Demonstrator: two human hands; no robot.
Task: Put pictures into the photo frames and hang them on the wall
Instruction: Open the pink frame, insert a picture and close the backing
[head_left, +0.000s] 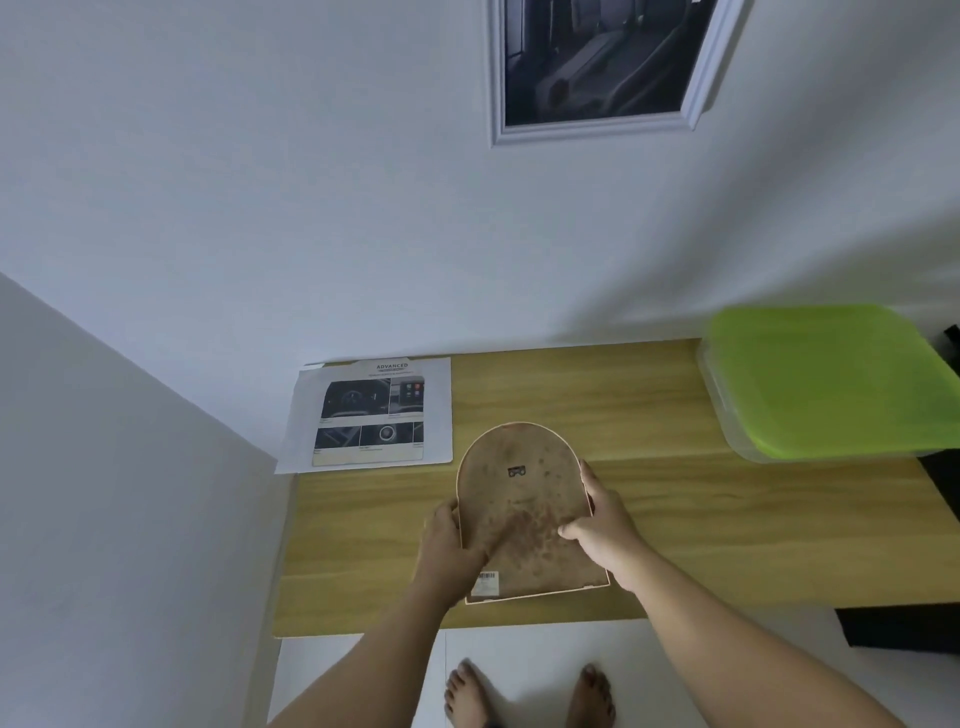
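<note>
1. Standing at a wooden table (675, 519) set against a white wall, you hold the arched frame (519, 483) face down near the table's front edge. Its stained brown backing is up and its rounded top points at the wall.
2. Your left hand (449, 540) grips the frame's left edge with the thumb over the backing. Your right hand (605, 525) grips the right edge with the thumb pressed on the board, so both hands are closed on the frame.
3. The step in hand looks like opening the back so a picture can go in. The printed sheet (371, 415) lies flat at the table's far left, just beside the frame's top, and one white wall frame (587, 127) already hangs above.
4. The next move calls for freeing the backing board and lifting it without bending it, then fetching the sheet. The sheet is rectangular and the opening is arched — expect to have to fit it.
5. The frame's front is hidden, so you cannot tell whether it already holds a picture.
6. No tabs or clips show, and your hands cover the lower sides.
7. The small hanger (517, 472) is blurred and the barcode sticker (484, 581) is unreadable.
8. The wall frame is cut off at the top — the green-lidded box (815, 379) at the right.
</note>
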